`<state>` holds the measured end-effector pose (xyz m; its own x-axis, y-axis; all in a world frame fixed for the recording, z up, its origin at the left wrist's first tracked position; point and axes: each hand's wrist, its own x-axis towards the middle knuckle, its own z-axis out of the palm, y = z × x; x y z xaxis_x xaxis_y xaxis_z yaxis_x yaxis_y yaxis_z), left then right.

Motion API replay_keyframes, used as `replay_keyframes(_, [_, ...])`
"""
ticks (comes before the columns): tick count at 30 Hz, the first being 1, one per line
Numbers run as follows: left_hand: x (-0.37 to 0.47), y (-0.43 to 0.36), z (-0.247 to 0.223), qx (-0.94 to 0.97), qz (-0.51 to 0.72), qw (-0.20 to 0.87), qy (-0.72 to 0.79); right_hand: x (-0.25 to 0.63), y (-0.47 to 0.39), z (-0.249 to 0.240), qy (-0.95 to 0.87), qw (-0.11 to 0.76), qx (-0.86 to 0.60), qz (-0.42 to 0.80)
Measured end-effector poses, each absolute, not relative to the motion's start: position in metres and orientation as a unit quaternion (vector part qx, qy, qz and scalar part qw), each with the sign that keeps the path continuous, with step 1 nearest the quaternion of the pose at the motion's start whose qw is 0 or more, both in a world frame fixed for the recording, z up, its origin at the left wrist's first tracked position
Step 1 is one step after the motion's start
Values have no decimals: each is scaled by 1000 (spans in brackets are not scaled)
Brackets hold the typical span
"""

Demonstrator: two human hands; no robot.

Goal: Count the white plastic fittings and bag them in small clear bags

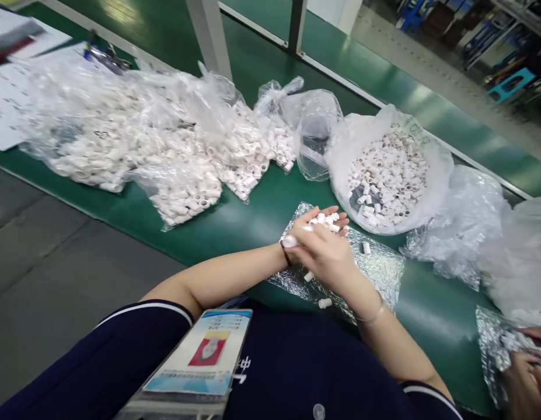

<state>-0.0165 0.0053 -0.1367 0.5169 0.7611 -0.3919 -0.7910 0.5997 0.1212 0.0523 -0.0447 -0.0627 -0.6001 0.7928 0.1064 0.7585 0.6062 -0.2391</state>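
Note:
My left hand (306,219) is palm up, with a small heap of white plastic fittings (327,220) cupped in it. Across it lies my right hand (326,256), slightly blurred, its fingers bent toward my left wrist. A white piece (289,241), probably one of the fittings, shows at the right fingertips. Beneath both hands is a silvery foil sheet (381,269). One loose fitting (366,248) rests on the foil, and another fitting (325,303) is near its front edge.
A plastic-lined round container (340,195) of fittings stands beyond my hands. Clear bags of fittings (187,189) cover the table's left side. Crumpled plastic bags (460,219) lie right. Another person's hands (526,373) work over foil at the right edge.

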Motion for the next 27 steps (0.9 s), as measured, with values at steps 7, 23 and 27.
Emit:
replay_keyframes(7, [-19,7,-136,-48,442,882,157,154,-80,-110,-747,230,-607,140])
replay_keyframes(23, [-16,3,-137,-41,430,878,205,151,-67,-121,-103,613,-342,705])
replay_keyframes(27, [-15,3,-138,-41,421,879,221,150,-70,-125,-137,622,-335,694])
